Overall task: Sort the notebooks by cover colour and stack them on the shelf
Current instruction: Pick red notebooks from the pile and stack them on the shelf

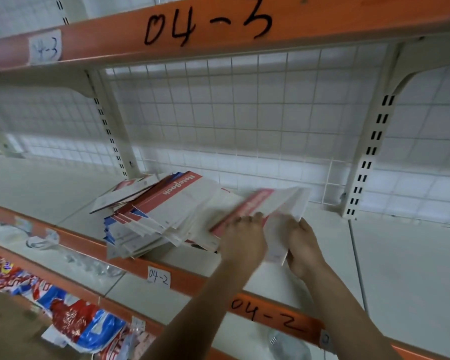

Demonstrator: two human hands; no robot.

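Red notebooks (276, 201) are gripped by the left hand (244, 237) and right hand (305, 245), touching the messy pile (166, 214) on the shelf (400, 255).

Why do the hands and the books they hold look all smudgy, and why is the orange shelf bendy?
Head view: the left hand, right hand and the held notebooks are smeared, likely motion blur, while the notebook pile shows readable print; same view: the wide-angle lens bows the orange shelf edge; the light is soft, without harsh glare.
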